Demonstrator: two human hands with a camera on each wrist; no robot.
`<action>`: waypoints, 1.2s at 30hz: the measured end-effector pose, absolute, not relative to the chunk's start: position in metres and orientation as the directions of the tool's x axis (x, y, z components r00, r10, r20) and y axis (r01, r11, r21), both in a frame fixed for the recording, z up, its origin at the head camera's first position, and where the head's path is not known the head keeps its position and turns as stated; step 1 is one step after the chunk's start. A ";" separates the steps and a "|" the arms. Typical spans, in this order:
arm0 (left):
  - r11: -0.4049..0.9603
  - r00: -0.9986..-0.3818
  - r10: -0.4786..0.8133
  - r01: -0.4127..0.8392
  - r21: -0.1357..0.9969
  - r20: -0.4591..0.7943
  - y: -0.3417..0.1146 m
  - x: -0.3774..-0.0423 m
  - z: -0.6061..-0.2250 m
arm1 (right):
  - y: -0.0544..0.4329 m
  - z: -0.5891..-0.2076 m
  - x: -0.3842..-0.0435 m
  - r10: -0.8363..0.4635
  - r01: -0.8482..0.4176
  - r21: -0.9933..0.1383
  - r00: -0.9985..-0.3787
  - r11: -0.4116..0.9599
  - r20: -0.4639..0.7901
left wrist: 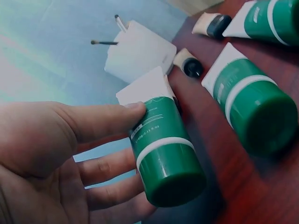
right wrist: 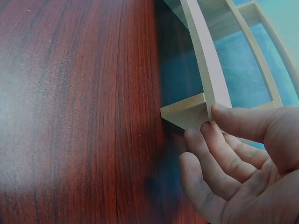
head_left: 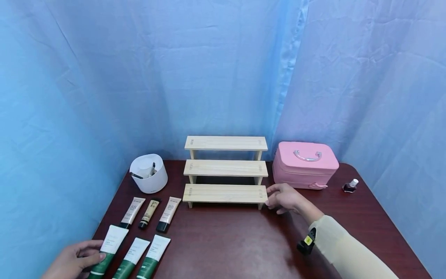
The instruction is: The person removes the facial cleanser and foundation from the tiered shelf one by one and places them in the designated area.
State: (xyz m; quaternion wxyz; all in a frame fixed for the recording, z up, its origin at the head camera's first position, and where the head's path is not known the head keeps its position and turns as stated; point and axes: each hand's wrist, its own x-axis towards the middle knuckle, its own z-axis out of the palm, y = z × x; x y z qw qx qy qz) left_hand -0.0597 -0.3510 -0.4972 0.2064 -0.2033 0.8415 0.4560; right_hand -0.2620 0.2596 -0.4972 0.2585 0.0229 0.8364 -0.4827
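In the head view, my left hand [head_left: 78,259] grips a green-and-white squeeze tube [head_left: 110,245] at the table's front left. The left wrist view shows the thumb on this tube [left wrist: 163,144], its green cap tilted downward, with fingers behind it. Two matching tubes [head_left: 131,257] [head_left: 154,255] lie just to the right. My right hand [head_left: 287,197] holds the right end of the lowest step of a three-tier wooden display stand [head_left: 224,192]. In the right wrist view, thumb and curled fingertips meet at the end of that wooden board [right wrist: 212,88].
Behind the green tubes lie two BB cream tubes [head_left: 132,212] [head_left: 168,214] and a gold tube [head_left: 150,213]. A white container [head_left: 150,184] with brushes stands at back left. Right of the stand are a pink case [head_left: 304,166] and a small dark bottle [head_left: 350,186]. Blue curtains [head_left: 223,77] border the table.
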 end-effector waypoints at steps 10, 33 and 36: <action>0.502 -0.799 -0.159 -0.572 0.649 -0.580 -0.362 -0.053 -0.521 | 0.260 -0.497 -0.263 -0.215 0.285 -0.797 -0.865 0.533 -0.453; 0.609 -0.825 -0.163 -0.515 0.603 -0.541 -0.363 -0.048 -0.527 | 0.263 -0.501 -0.263 -0.250 0.240 -0.816 -0.874 0.526 -0.418; 0.636 -0.838 -0.144 -0.486 0.600 -0.526 -0.364 -0.048 -0.528 | 0.266 -0.505 -0.263 -0.248 0.240 -0.822 -0.877 0.516 -0.412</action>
